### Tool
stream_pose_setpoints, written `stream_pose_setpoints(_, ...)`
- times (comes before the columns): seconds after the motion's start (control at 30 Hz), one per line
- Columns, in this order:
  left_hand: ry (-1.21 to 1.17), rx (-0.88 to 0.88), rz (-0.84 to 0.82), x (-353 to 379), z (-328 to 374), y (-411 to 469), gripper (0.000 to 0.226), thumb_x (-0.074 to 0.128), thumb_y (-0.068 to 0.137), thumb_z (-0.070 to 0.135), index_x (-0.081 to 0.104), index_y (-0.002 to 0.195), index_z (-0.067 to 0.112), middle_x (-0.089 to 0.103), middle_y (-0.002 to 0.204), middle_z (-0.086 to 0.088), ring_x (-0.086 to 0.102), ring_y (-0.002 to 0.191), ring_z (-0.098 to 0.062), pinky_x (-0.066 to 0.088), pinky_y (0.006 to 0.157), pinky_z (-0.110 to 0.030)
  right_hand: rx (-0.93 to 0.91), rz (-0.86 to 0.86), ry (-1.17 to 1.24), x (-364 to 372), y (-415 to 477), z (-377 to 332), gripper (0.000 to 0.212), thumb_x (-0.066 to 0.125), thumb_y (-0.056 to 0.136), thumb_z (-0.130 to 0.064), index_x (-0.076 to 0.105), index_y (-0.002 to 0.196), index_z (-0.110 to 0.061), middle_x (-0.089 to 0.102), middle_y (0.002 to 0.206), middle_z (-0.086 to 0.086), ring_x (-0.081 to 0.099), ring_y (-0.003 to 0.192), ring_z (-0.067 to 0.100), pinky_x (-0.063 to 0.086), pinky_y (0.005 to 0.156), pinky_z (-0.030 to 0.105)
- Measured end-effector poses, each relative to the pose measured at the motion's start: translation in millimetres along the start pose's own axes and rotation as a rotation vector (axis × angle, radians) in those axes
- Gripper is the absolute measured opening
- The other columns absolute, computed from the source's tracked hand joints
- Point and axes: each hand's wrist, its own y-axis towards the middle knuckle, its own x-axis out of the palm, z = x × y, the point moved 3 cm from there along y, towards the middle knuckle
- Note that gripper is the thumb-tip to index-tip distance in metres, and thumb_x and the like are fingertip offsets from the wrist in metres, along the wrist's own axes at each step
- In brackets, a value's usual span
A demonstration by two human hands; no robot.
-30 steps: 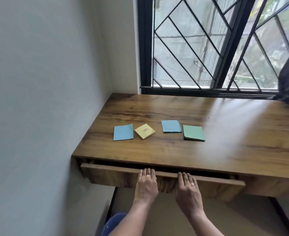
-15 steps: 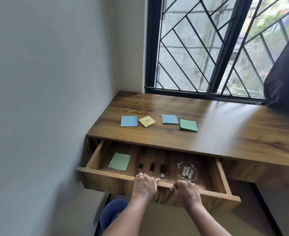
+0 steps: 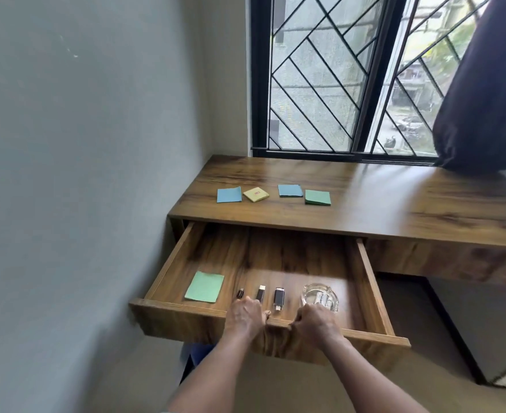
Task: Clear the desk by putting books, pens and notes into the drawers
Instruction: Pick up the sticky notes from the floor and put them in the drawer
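Curling over the front panel of the pulled-out wooden drawer [image 3: 263,332], the left hand [image 3: 245,316] and the right hand [image 3: 315,322] sit side by side near its middle, each grip closed tight on the panel's top edge with the fingers wrapped over it and the knuckles up. Inside the drawer, toward its front, lie a pale green square paper note [image 3: 204,286] at the left, then three small dark USB-style sticks [image 3: 261,293] in a row, then a clear glass ashtray [image 3: 319,297] holding some small pale cylinders (too blurred to name) at the right; the back half of the drawer floor is in shadow. Above, on the brown wood-grain surface [image 3: 379,204], four square pads of sticky notes stand in a loose line near the left end: a light blue note pad [image 3: 229,194], a yellow note pad [image 3: 256,194] turned at an angle with a small label on its top, a second blue note pad [image 3: 290,190] and a darker green note pad [image 3: 318,197], the last two just beside each other. A black-framed window with a diagonal metal grille [image 3: 320,84] runs behind the surface, a dark blue curtain [image 3: 484,99] hangs at the right with its lower end touching the surface, and a grey-blue wall [image 3: 82,174] closes the left side.
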Motion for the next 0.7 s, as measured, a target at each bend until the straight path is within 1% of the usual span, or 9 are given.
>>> stream_pose_setpoints(0.1, -0.013, -0.022, -0.021, 2, 0, -16, 0.034, 0.048, 0.096, 0.038, 0.067, 0.095, 0.009, 0.063, 0.081, -0.003, 0.063, 0.073, -0.013, 0.054, 0.066, -0.021, -0.010, -0.049, -0.018, 2, -8, 1, 0.027, 0.054, 0.081, -0.021, 0.070, 0.101, -0.012, 0.064, 0.105, 0.014, 0.064, 0.093, 0.027, 0.049, 0.074, 0.027)
stream_pose_setpoints(0.23, 0.020, -0.047, -0.040, -1, 3, -33, 0.032, 0.050, 0.096, 0.035, 0.066, 0.100, 0.007, 0.066, 0.095, -0.007, 0.065, 0.087, -0.016, 0.054, 0.072, -0.023, -0.046, -0.109, -0.006, 1, -21, 1, 0.026, 0.062, 0.081, -0.026, 0.072, 0.100, -0.010, 0.070, 0.100, 0.013, 0.066, 0.092, 0.025, 0.050, 0.073, 0.026)
stream_pose_setpoints(0.33, 0.049, -0.072, -0.045, -1, 2, -40, 0.023, 0.047, 0.097, 0.021, 0.064, 0.104, 0.008, 0.064, 0.099, -0.007, 0.059, 0.084, -0.014, 0.048, 0.070, -0.021, -0.070, -0.152, 0.039, 2, -27, 1, 0.031, 0.066, 0.082, -0.037, 0.074, 0.094, -0.010, 0.071, 0.091, 0.009, 0.061, 0.077, 0.019, 0.041, 0.063, 0.022)
stream_pose_setpoints(0.43, 0.089, -0.091, -0.083, 2, 1, -45, 0.023, 0.046, 0.096, 0.016, 0.064, 0.107, 0.007, 0.063, 0.106, -0.008, 0.061, 0.092, -0.015, 0.049, 0.074, -0.023, -0.087, -0.200, 0.062, 3, -30, -1, 0.034, 0.065, 0.083, -0.041, 0.072, 0.092, -0.009, 0.061, 0.078, 0.002, 0.055, 0.071, 0.015, 0.037, 0.059, 0.020)
stream_pose_setpoints(0.47, 0.106, -0.099, -0.102, 3, 1, -46, 0.023, 0.047, 0.096, 0.016, 0.064, 0.108, 0.007, 0.063, 0.106, -0.008, 0.061, 0.093, -0.016, 0.051, 0.076, -0.024, -0.090, -0.228, 0.065, 4, -29, -2, 0.032, 0.065, 0.083, -0.041, 0.071, 0.087, -0.010, 0.059, 0.076, 0.000, 0.054, 0.069, 0.014, 0.038, 0.058, 0.020)
stream_pose_setpoints(0.5, 0.121, -0.109, -0.126, 4, 1, -47, 0.023, 0.047, 0.095, 0.017, 0.064, 0.107, 0.007, 0.062, 0.105, -0.008, 0.061, 0.092, -0.016, 0.052, 0.077, -0.024, -0.100, -0.253, 0.066, 5, -29, -3, 0.029, 0.065, 0.083, -0.041, 0.068, 0.077, -0.012, 0.057, 0.071, -0.002, 0.054, 0.064, 0.012, 0.038, 0.055, 0.019)
stream_pose_setpoints(0.57, 0.134, -0.127, -0.186, 2, 1, -48, 0.021, 0.051, 0.094, 0.017, 0.065, 0.106, 0.007, 0.059, 0.097, -0.006, 0.058, 0.085, -0.014, 0.052, 0.078, -0.024, -0.119, -0.301, 0.073, 6, -29, -6, 0.031, 0.065, 0.084, -0.038, 0.056, 0.061, -0.020, 0.054, 0.058, -0.008, 0.051, 0.053, 0.005, 0.040, 0.049, 0.016)
stream_pose_setpoints(0.63, 0.128, -0.143, -0.255, 0, -1, -45, 0.022, 0.052, 0.093, 0.018, 0.064, 0.108, 0.008, 0.056, 0.095, -0.006, 0.056, 0.085, -0.014, 0.052, 0.079, -0.025, -0.127, -0.334, 0.113, 8, -29, -10, 0.029, 0.065, 0.085, -0.035, 0.056, 0.060, -0.022, 0.056, 0.050, -0.009, 0.054, 0.045, 0.002, 0.044, 0.047, 0.015)
stream_pose_setpoints(0.7, 0.113, -0.166, -0.315, -3, -2, -43, 0.024, 0.052, 0.093, 0.019, 0.063, 0.111, 0.008, 0.057, 0.100, -0.007, 0.058, 0.094, -0.016, 0.051, 0.083, -0.027, -0.139, -0.333, 0.155, 8, -26, -14, 0.026, 0.064, 0.087, -0.032, 0.059, 0.063, -0.021, 0.061, 0.056, -0.008, 0.055, 0.039, 0.000, 0.047, 0.046, 0.016)
